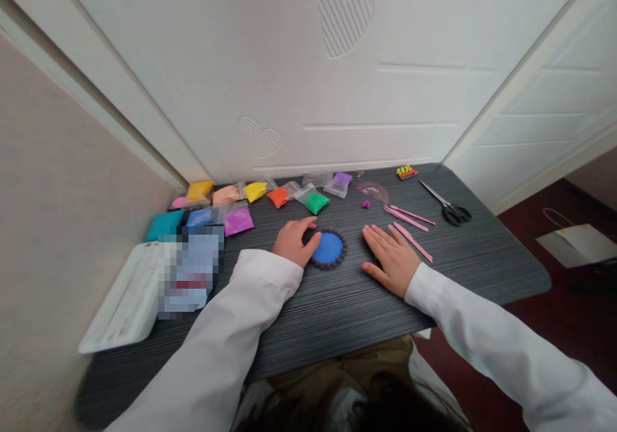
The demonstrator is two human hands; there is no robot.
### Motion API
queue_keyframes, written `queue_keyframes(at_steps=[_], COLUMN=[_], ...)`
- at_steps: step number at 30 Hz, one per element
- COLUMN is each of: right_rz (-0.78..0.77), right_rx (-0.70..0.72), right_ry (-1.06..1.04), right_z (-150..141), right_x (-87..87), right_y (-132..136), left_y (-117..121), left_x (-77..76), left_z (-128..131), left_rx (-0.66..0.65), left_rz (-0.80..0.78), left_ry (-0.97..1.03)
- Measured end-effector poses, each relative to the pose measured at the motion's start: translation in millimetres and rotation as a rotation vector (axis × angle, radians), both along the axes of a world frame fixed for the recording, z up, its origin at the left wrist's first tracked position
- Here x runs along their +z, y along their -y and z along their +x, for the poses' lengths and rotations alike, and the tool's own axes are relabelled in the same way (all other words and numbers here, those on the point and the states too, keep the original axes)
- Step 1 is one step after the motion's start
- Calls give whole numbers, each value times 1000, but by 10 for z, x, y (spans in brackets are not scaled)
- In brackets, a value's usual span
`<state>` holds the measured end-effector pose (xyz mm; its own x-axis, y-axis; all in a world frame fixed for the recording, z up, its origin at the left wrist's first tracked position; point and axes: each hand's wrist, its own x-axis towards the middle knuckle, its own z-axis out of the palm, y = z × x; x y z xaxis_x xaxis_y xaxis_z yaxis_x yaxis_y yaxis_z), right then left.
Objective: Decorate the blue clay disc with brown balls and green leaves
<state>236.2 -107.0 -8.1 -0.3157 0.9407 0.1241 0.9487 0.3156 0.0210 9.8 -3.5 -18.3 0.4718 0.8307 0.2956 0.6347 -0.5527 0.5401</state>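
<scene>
A round blue disc [329, 249] with a rim of dark brown balls lies flat on the dark table; it looks like modelling clay. My left hand [295, 240] curls round its left edge, thumb on the rim and fingers at the far side, hiding that part. To the right, my right hand [391, 260] lies palm down with fingers stretched out. A sliver of green shows beneath that palm; the rest of it is covered. Just beyond its fingertips sits a small purple lump [366, 204]. Pink modelling tools [412, 242] lie beside the right hand.
Bags of coloured clay, including green [315, 202], orange [278, 196] and magenta [238, 218], line the back left. A white tray [126, 297] stands at far left. Black-handled scissors [453, 212], a clear protractor [373, 191] and a small yellow-red piece [406, 173] lie right. A white panel rises behind.
</scene>
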Motion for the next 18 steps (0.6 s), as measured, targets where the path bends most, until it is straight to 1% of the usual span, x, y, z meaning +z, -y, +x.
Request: queue_keyframes(at_steps=[3,5,7,9,13,15,18], right_rz=[30,55,82,93,45,29,41], right_rx=[-21,-29,-35,-35,-10,-13,-44], right_ry=[-3,3,12,17,9,-1,-12], right_z=[-12,-19,-27,-32,-34,-44,-62], right_x=[23,30,21,-1,-40,-36,-8], right_y=[-242,-334,-309,-185,84,93,-60], left_y=[23,38,50,53,34,21,10], left_x=[18,32,44,49,37,23,6], left_z=[17,13,5,0,-2,-1,-3], left_rx=[29,63,89,98,44,16,-2], left_rz=[-26,-53,-74,-80,-59,-42,-19], left_ry=[31,65,99,124,104,72,36])
